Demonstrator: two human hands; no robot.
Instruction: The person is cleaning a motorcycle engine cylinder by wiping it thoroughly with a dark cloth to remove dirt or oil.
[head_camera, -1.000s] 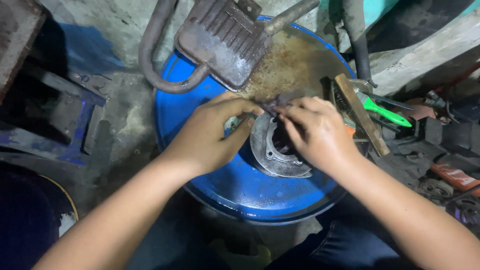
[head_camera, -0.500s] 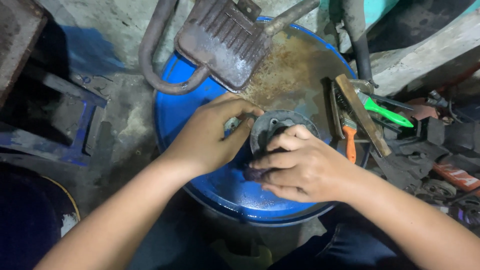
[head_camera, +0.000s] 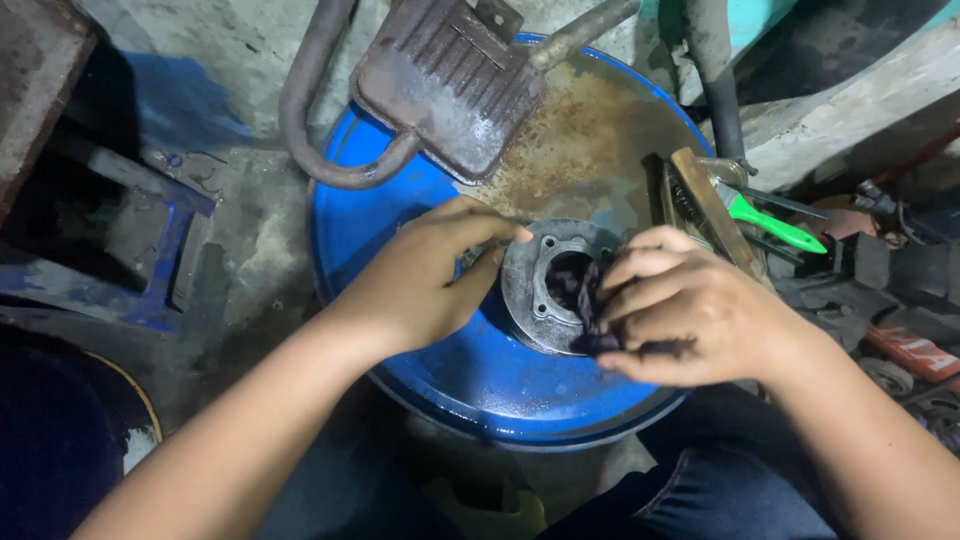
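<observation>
A round grey metal part (head_camera: 532, 285) with a dark central bore and bolt holes sits on top of a blue drum (head_camera: 480, 385). My left hand (head_camera: 425, 275) grips the part's left edge, fingers curled over its rim. My right hand (head_camera: 690, 310) holds a dark rag (head_camera: 585, 300) and presses it against the part's right side and bore. The right half of the part is hidden under the rag and fingers.
A rusty ribbed metal casing with a curved pipe (head_camera: 440, 85) lies on the drum's far side. A wooden-backed wire brush (head_camera: 705, 205) and a green-handled tool (head_camera: 775, 225) rest at the right. A blue metal frame (head_camera: 150, 260) stands left; assorted tools clutter the right.
My right hand moved from the part's front edge up to its right side, now pushing the rag into the bore. My left hand kept its grip on the left rim.
</observation>
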